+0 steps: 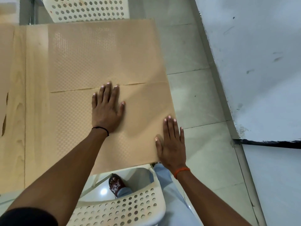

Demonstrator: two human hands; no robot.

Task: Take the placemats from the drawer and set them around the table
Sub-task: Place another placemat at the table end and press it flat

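Palms flat, grasping nothing: our left hand (106,110) and right hand (171,144) press the near placemat (78,124); we square its edge beyond the fingertips.

I count two placemats laid on the table (35,79): the far placemat (104,54) and the near placemat (130,128), edges meeting. At the left border I see part of what may be a third mat (4,62); I cannot confirm it. Two perforated white chairs: far chair (86,8), near chair (123,207). Two hands in frame: left hand (106,110), right hand (171,144). Two wristbands: one black band (101,128), one orange band (181,172). One foot (116,185) visible.
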